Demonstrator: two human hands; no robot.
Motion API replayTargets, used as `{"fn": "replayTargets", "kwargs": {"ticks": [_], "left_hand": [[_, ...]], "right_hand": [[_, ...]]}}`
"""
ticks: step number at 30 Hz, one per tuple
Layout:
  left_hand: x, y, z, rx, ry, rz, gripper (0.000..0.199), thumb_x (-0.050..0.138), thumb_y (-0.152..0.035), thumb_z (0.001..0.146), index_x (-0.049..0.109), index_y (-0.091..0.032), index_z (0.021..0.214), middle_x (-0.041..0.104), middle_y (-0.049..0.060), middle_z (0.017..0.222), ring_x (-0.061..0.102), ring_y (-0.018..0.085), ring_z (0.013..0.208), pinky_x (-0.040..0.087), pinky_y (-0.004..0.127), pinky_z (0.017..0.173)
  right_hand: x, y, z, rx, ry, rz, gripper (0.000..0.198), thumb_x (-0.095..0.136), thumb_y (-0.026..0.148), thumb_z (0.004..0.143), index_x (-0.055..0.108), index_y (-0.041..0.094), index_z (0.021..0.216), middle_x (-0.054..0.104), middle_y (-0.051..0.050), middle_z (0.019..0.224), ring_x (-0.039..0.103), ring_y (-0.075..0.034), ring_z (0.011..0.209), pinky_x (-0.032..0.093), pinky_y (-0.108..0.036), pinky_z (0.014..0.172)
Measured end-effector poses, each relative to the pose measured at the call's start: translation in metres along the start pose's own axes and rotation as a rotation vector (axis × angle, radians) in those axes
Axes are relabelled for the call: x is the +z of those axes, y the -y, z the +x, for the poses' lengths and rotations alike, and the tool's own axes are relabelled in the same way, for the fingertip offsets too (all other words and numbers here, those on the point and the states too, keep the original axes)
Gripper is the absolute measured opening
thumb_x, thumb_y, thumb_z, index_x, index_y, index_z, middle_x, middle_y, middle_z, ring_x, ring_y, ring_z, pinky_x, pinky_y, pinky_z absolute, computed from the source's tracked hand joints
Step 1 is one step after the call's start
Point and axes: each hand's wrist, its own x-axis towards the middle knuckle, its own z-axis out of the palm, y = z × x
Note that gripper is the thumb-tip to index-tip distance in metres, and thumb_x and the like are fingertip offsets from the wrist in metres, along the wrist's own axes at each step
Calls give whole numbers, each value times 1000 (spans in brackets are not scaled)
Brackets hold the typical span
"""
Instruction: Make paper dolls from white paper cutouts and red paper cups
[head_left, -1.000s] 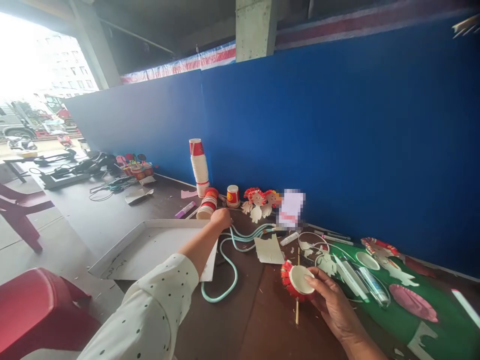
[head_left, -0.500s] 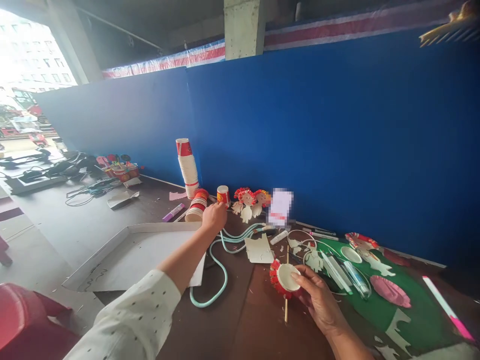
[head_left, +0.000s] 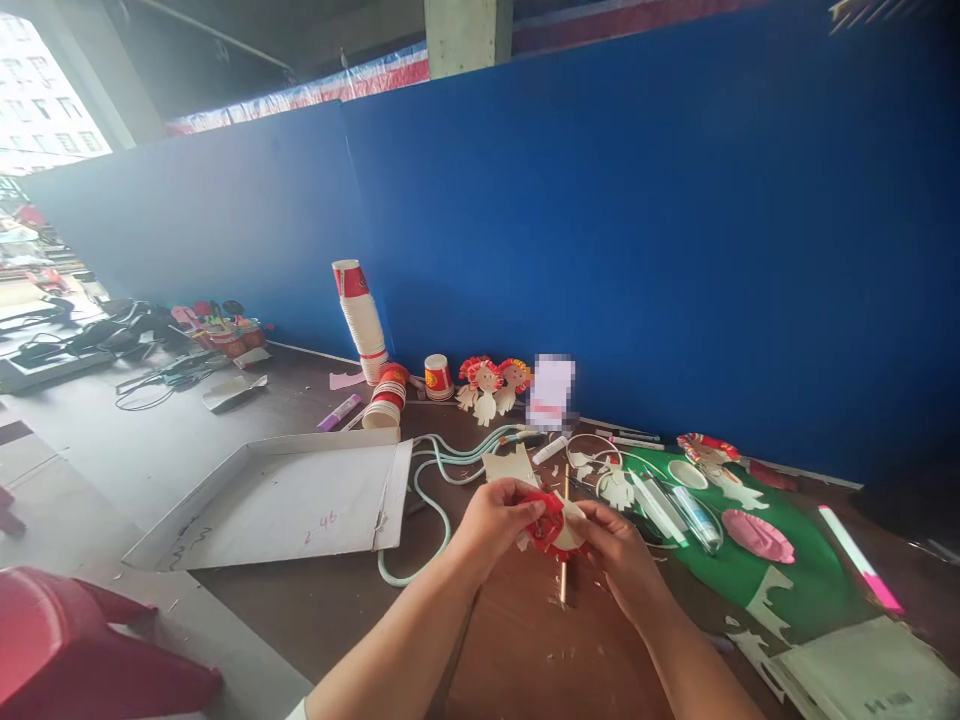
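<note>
My left hand (head_left: 499,515) pinches the red fringed edge of a cut paper cup (head_left: 568,530). Its pale round base faces up, and the fingers of my right hand (head_left: 615,548) grip it from the other side. Both hands hide part of the cup. Beneath it a thin wooden stick (head_left: 564,585) lies on the brown table. Just beyond my left hand is a cream card piece (head_left: 510,463). A white tube (head_left: 551,449) and paper scraps lie past my fingers.
A shallow white box (head_left: 300,500) sits at left, beside a pale blue cable (head_left: 444,505). Stacked paper cups (head_left: 366,330) and paper dolls (head_left: 486,385) stand near the blue partition (head_left: 600,220). Pens and a pink fluted piece (head_left: 757,536) lie on a green mat (head_left: 806,570).
My left hand has come back from the upright red cup near the partition and now grips the fringed cup alongside my right hand. The upright cup still stands there.
</note>
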Motion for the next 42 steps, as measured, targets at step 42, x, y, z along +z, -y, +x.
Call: {"fn": "replayTargets", "kwargs": {"ticks": [42], "left_hand": [[16, -83, 80, 147, 809, 1190, 20, 82, -17, 45, 75, -24, 62, 67, 0, 61, 60, 18, 60, 43, 26, 57]], "right_hand": [[9, 11, -11, -86, 221, -414, 22, 68, 40, 78, 69, 20, 67, 53, 2, 68, 44, -14, 66, 34, -28, 64]]}}
